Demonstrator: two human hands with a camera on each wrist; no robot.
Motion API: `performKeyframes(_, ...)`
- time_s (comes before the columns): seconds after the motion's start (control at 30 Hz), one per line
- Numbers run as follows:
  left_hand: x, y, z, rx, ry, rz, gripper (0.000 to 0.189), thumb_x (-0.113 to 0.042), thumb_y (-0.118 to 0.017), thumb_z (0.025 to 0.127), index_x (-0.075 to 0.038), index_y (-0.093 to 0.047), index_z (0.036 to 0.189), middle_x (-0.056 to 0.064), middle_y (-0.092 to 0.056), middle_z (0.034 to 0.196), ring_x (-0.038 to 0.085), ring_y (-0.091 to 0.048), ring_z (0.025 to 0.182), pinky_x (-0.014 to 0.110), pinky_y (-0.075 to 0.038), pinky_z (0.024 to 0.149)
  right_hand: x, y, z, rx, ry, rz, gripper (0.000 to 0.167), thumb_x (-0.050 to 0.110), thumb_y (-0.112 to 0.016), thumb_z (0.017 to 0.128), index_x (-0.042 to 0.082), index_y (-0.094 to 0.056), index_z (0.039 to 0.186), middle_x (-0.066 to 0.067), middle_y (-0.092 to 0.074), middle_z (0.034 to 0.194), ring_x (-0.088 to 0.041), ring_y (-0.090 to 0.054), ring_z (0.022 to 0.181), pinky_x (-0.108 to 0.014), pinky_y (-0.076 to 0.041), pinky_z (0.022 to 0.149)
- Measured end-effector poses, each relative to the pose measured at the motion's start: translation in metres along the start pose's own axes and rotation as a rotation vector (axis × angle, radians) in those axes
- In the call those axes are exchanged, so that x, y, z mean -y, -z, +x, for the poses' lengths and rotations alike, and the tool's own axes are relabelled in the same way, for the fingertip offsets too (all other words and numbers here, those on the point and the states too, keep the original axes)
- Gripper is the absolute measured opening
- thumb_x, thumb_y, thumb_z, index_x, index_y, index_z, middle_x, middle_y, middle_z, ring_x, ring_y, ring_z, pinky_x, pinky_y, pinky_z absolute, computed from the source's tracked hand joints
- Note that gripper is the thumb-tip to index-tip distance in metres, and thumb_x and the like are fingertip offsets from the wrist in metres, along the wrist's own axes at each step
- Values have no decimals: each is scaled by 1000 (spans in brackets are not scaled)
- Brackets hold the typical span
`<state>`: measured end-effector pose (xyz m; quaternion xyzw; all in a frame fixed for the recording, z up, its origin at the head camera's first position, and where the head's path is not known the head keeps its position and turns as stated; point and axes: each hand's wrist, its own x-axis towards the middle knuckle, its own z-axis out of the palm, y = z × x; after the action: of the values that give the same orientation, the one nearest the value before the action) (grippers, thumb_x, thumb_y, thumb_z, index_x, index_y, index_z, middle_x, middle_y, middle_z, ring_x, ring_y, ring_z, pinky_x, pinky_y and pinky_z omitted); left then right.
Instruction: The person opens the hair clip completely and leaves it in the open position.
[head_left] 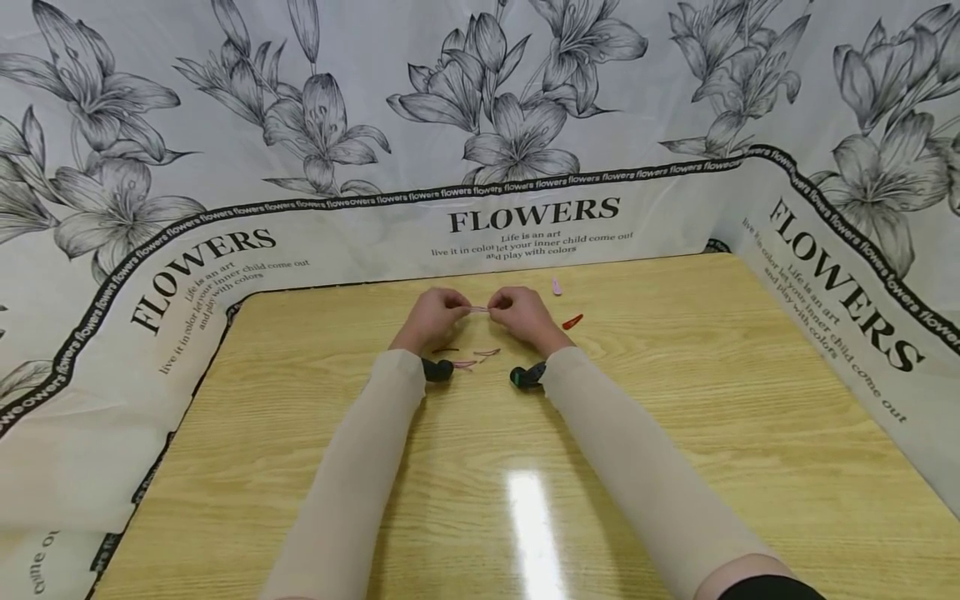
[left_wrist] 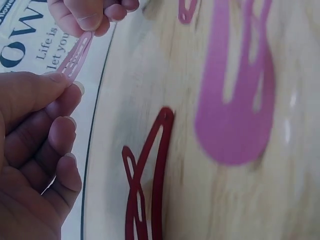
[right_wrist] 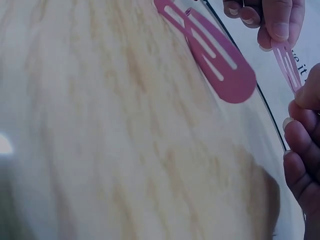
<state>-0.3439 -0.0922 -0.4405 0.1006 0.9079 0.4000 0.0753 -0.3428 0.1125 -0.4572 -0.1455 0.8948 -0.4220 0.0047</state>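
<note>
A pale pink snap hair clip (head_left: pixel 478 309) is stretched between both hands, above the far part of the table. Thumb and fingertips of my left hand (head_left: pixel 435 318) pinch one end. My right hand (head_left: pixel 521 317) pinches the other end the same way. In the left wrist view the held clip (left_wrist: pixel 76 59) slants between the two thumbs, its slots visible. Below the hands lie a dark red clip (head_left: pixel 446 350), a pink clip (head_left: pixel 487 352) and another pink clip (head_left: pixel 465 364). The red clip (left_wrist: pixel 159 165) has its inner tongue sprung away from its frame.
Right of my right hand lie a light pink clip (head_left: pixel 557 287) and a red clip (head_left: pixel 572 322), both on the wooden table (head_left: pixel 637 358). A white flower-printed cloth (head_left: pixel 360 242) stands along the table's far edge and sides. Black wrist cameras hang under both wrists.
</note>
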Motion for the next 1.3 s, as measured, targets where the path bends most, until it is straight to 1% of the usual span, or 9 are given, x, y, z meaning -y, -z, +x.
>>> performKeyframes(0.17, -1, -5, -5, -16, -25, -22, 16, -31, -61, 96, -19, -72, 99, 0, -67, 102, 20, -57, 79, 33, -48, 72, -2, 4, -6, -6, 9, 6, 14, 20, -62, 91, 13, -71, 100, -5, -69, 101, -21, -61, 93, -38, -50, 85)
performKeyframes(0.3, -3, -6, -10, -11, -48, -19, 18, -32, -61, 96, -19, -72, 102, 1, -68, 102, 20, -57, 74, 33, -48, 67, -3, 7, -11, -2, 23, -10, 13, 22, -63, 92, 15, -71, 99, -3, -69, 100, -20, -61, 93, -38, -50, 86)
performKeyframes(0.47, -10, -6, -17, -12, -76, -15, 19, -31, -60, 96, -18, -72, 102, 1, -69, 104, 19, -58, 81, 34, -49, 72, 0, 12, -20, 3, 33, 13, 11, 23, -63, 93, 17, -70, 98, -2, -68, 99, -19, -62, 92, -38, -50, 84)
performKeyframes(0.53, -13, -6, -20, -16, -91, -20, 19, -31, -61, 96, -17, -72, 101, 2, -69, 104, 19, -59, 85, 35, -50, 76, 1, 14, -23, 5, 34, 34, 10, 23, -63, 93, 16, -69, 98, -2, -69, 98, -19, -62, 91, -38, -50, 83)
performKeyframes(0.63, -16, -6, -23, -17, -111, -23, 19, -31, -61, 96, -17, -72, 101, 2, -69, 104, 18, -60, 89, 35, -50, 79, 3, 16, -29, 8, 32, 60, 10, 22, -63, 93, 15, -69, 98, -3, -69, 97, -19, -62, 90, -36, -50, 81)
performKeyframes(0.87, -18, -10, -35, -17, -126, -49, 17, -31, -62, 95, -18, -72, 98, 0, -69, 100, 17, -58, 83, 31, -49, 71, 6, 19, -41, 19, 33, 76, 11, 21, -63, 92, 14, -69, 98, -4, -68, 96, -19, -61, 89, -36, -50, 80)
performKeyframes(1.03, -20, -11, -44, -14, -122, -83, 16, -31, -62, 95, -18, -72, 98, 0, -69, 96, 18, -57, 82, 32, -48, 73, 8, 21, -49, 26, 27, 102, 9, 21, -64, 92, 16, -69, 97, -3, -68, 95, -19, -61, 88, -36, -50, 79)
performKeyframes(1.2, -22, -13, -52, -8, -134, -102, 20, -31, -61, 96, -15, -72, 100, 8, -70, 101, 18, -57, 84, 34, -49, 77, 10, 22, -57, 33, 12, 125, 13, 21, -64, 93, 12, -69, 100, -4, -67, 98, -20, -61, 90, -37, -50, 81)
performKeyframes(1.3, -23, -14, -57, -9, -151, -107, 20, -30, -61, 96, -14, -72, 101, 9, -70, 102, 18, -58, 84, 35, -50, 78, 11, 22, -61, 30, 13, 134, 14, 21, -65, 93, 11, -69, 100, -4, -68, 98, -20, -61, 91, -38, -50, 82)
